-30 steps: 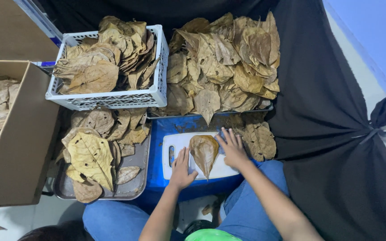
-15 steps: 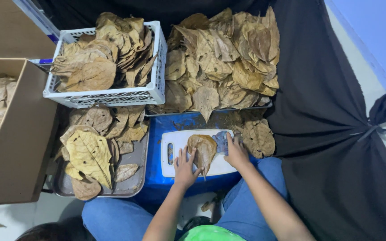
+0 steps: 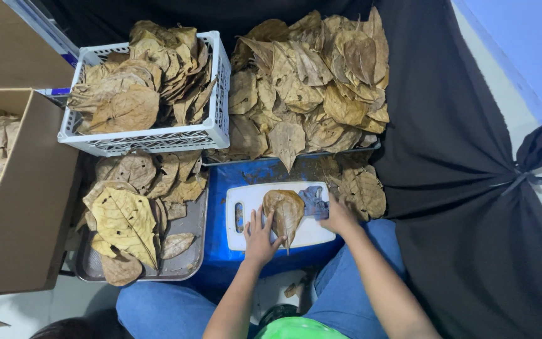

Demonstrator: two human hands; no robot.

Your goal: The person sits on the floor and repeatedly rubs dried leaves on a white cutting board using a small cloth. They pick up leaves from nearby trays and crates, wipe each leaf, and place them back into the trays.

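Left to right: cardboard box (image 3: 14,201) of dried leaves; metal tray (image 3: 186,267) bearing leaves below a white plastic basket (image 3: 158,139) of leaves. Centre: white cutting board (image 3: 246,198) on a blue box (image 3: 221,188). Left hand (image 3: 261,235), fingers spread, presses the dried leaf (image 3: 285,213) flat on the board. Right hand (image 3: 339,215) grips a blue cloth (image 3: 313,201) against the leaf's right edge. Behind: leaf heap (image 3: 312,81) on black cloth (image 3: 459,188).

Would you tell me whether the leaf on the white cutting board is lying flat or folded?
Flat. The brown leaf lies spread open on the white cutting board, its tip pointing toward the person, with the left hand pressing its edge down.
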